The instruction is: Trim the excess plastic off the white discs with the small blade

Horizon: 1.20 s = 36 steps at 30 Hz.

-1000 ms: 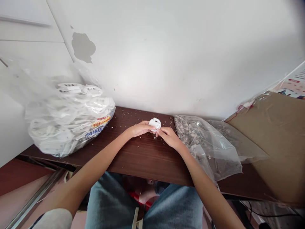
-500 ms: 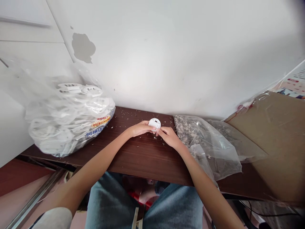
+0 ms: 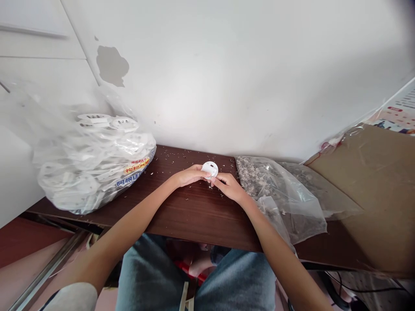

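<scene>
A round white plastic piece (image 3: pixel 210 169) with a small dark slot is held above the brown table (image 3: pixel 201 216). My left hand (image 3: pixel 192 175) grips it from the left, with the thumb across its lower edge. My right hand (image 3: pixel 226 185) is closed at the piece's lower right edge, its fingertips pressed together there. Whether those fingertips hold anything small is hidden. Small pale scraps lie scattered on the table around both hands.
A clear bag (image 3: pixel 97 168) full of white plastic parts stands at the left. Right of my hands lies a clear bag of small greyish bits (image 3: pixel 259 175). A cardboard box (image 3: pixel 382 190) is at the far right, and a white wall (image 3: pixel 207 77) rises behind the table.
The white piece is tilted slightly differently between my hands. Both hands stay in nearly the same place, and the whole view has shifted very slightly.
</scene>
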Each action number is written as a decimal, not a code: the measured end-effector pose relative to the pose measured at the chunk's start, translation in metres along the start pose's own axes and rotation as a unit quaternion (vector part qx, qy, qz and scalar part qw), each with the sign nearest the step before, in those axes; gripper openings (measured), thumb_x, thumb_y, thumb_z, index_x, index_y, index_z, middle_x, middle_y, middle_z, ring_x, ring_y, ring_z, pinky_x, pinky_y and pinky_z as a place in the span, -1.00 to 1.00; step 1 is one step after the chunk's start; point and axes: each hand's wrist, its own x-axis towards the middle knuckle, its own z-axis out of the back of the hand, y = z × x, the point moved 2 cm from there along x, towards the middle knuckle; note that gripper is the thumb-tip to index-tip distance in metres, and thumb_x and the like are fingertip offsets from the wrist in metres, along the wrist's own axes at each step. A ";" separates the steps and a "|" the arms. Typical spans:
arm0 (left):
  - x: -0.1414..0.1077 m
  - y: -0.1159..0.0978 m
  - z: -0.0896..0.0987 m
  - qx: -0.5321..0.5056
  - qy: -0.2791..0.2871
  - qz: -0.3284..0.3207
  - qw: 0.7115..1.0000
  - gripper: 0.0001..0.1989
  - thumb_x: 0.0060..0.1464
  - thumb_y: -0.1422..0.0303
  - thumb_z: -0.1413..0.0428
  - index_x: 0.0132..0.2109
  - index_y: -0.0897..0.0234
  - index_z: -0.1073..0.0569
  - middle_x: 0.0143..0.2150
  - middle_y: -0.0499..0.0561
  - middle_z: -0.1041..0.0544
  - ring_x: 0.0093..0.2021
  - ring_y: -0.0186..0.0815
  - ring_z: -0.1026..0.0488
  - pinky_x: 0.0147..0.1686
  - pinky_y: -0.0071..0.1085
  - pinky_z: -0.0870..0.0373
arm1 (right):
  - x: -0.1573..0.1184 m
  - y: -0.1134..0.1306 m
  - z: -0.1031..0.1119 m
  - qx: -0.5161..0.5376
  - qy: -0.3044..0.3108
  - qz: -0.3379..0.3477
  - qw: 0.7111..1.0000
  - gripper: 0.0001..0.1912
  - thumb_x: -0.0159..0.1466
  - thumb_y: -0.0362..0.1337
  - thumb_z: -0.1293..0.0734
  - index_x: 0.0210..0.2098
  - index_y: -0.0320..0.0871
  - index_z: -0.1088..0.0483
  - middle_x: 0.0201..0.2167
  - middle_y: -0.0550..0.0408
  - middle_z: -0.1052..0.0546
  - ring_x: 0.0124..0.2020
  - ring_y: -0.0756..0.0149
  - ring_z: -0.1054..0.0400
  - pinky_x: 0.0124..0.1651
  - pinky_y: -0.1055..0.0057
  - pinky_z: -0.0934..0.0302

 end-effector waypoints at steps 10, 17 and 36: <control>0.001 0.004 0.004 -0.021 -0.025 -0.006 0.999 -0.61 0.05 0.25 -0.46 -0.05 0.42 -0.68 -0.12 0.20 -0.65 -0.12 -0.21 -0.55 0.05 -0.22 -0.42 | -0.002 0.005 0.001 -0.082 -0.037 0.031 0.995 -0.49 0.56 0.09 -0.16 -0.24 -0.10 -0.54 -0.31 0.03 -0.59 -0.26 0.19 -0.44 -0.10 0.29 -0.26; 0.003 0.007 0.005 -0.025 -0.037 -0.005 0.999 -0.62 0.02 0.27 -0.47 -0.07 0.43 -0.68 -0.14 0.19 -0.65 -0.15 -0.26 -0.53 0.03 -0.23 -0.40 | -0.003 0.002 0.006 -0.155 -0.059 0.040 0.985 -0.51 0.58 0.03 -0.13 -0.22 -0.07 -0.56 -0.41 0.03 -0.47 -0.30 0.18 -0.34 -0.14 0.27 -0.20; 0.002 0.004 0.002 0.005 -0.028 0.005 1.000 -0.61 0.04 0.21 -0.46 -0.08 0.41 -0.67 -0.12 0.18 -0.64 -0.12 -0.22 -0.53 0.05 -0.22 -0.39 | -0.005 0.001 0.007 -0.160 -0.042 0.047 0.985 -0.57 0.58 0.00 -0.17 -0.17 -0.05 -0.60 -0.35 0.02 -0.52 -0.26 0.17 -0.36 -0.10 0.26 -0.19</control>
